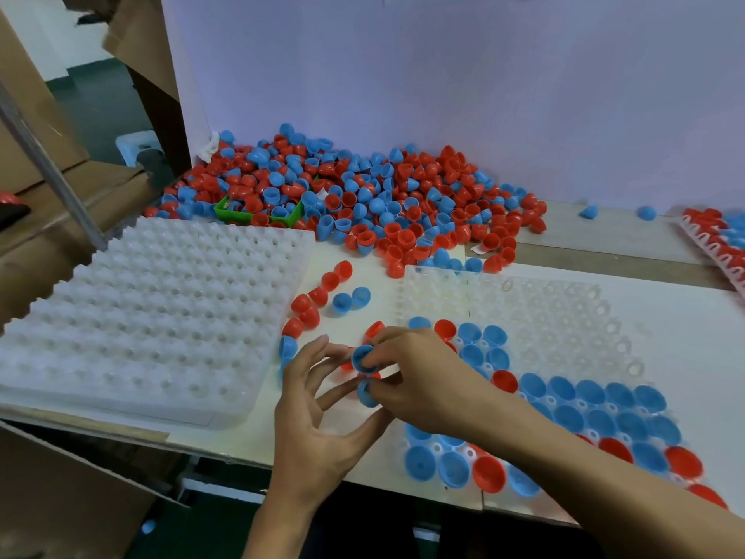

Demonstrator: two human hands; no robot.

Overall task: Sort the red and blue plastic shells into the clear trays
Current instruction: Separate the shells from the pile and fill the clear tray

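Right hand (407,377) curled round a blue shell (363,357), more shells bunched under its fingers, left hand (318,397) spread loosely beside them, fingertips near the shells, part-filled clear tray (564,316) just right, stacked trays (153,316) left, loose shells (322,300) between, big pile (354,195) behind.

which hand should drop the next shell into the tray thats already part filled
Right. The right hand already pinches a blue shell and lies over the part-filled tray. The left hand sits beside that tray, fingers spread.
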